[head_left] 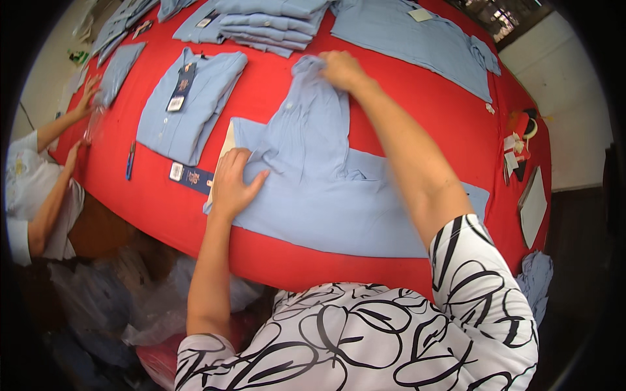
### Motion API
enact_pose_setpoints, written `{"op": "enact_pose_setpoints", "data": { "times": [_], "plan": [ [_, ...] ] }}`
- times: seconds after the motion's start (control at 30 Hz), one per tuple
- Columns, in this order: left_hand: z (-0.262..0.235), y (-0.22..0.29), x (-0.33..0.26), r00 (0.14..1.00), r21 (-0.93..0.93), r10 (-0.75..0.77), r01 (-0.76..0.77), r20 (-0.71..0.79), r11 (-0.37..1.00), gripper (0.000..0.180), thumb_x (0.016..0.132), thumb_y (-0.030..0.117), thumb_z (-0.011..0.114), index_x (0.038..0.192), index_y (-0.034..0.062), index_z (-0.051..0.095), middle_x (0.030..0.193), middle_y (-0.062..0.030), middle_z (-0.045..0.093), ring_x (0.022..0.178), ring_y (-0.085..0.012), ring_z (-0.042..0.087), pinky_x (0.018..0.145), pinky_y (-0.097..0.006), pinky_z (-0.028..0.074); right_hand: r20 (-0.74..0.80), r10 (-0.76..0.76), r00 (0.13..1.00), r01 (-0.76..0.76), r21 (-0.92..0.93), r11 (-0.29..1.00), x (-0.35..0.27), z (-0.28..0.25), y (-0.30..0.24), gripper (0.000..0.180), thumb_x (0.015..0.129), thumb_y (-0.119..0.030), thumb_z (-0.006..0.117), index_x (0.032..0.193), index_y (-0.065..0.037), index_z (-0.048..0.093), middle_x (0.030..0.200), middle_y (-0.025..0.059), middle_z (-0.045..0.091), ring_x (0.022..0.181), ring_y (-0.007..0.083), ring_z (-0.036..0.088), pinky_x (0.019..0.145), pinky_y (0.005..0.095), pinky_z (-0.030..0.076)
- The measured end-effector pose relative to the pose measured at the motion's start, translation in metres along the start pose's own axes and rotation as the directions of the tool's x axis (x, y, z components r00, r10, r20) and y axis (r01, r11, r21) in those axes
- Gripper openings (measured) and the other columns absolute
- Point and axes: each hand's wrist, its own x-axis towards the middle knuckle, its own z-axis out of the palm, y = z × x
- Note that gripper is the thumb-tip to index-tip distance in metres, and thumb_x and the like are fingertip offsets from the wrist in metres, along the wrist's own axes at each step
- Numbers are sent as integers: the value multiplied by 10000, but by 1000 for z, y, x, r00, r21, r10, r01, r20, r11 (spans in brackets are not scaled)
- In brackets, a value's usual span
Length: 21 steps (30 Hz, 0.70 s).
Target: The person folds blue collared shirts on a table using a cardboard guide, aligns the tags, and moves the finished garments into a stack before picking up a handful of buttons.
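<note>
Presses the left hand (pixel 233 180) on the left part of the shirt (pixel 319 221), with fingers flat and thumb out, gripping nothing; perhaps to stop the cloth from sliding. Reaches far ahead with the right hand (pixel 340 70), fingers bent and a bit blurry, seeming to pinch the far end of the sleeve (pixel 305 120); maybe to pull the creases out. Has the shirt lying right in front on the red table (pixel 267 94), with the sleeve pointing away from the body, likely to sit within easy reach of both hands. Has a cream strip (pixel 229 140) peeking out at the left edge of the shirt, maybe stiff, to help make a straight side. Has a blue tag (pixel 190 177) just beside the left hand; cannot tell whether tied on or loose.

Has a folded shirt (pixel 186 120) over to the left, tag side up, maybe for easy reading. Has a pen (pixel 130 161) near there too, likely out of the way of the cloth. Has a pile (pixel 267 29) of folded shirts at the far side, stacked perhaps to save room. Shares the table with a co-worker (pixel 40 189) at the far left, well apart.
</note>
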Motion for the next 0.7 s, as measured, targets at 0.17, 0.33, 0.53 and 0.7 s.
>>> {"op": "enact_pose_setpoints", "data": {
  "times": [0.17,0.33,0.53,0.7],
  "plan": [
    [4,-1,1,991,-7,-125,125,-48,992,369,756,183,803,971,-14,575,940,-148,601,902,-330,582,791,-396,466,-132,27,991,-17,77,997,-3,-48,17,263,870,-235,624,1091,-96,658,1056,152,695,1008,377,637,853,461,503],
    [6,-6,0,973,-69,-225,221,-58,973,302,802,207,775,948,9,600,922,-129,620,908,-331,583,771,-399,464,-246,-267,932,338,322,884,-125,-114,-39,274,790,-102,614,1062,-82,645,977,156,647,951,358,569,841,446,449],
    [8,-4,2,957,-153,-291,285,-17,946,201,750,10,655,943,19,598,942,-111,625,940,-315,594,800,-378,470,-140,-500,855,502,-19,865,-308,-77,-8,488,693,-25,661,1170,-123,679,1207,112,580,1066,329,522,942,422,423],
    [1,4,4,983,-238,-183,184,27,954,328,693,-83,523,976,34,639,991,-88,624,967,-277,593,881,-340,463,-220,-182,958,195,39,980,-372,-31,24,588,665,25,655,1229,-143,655,1208,114,589,1073,326,523,949,435,412]
  ]
}}
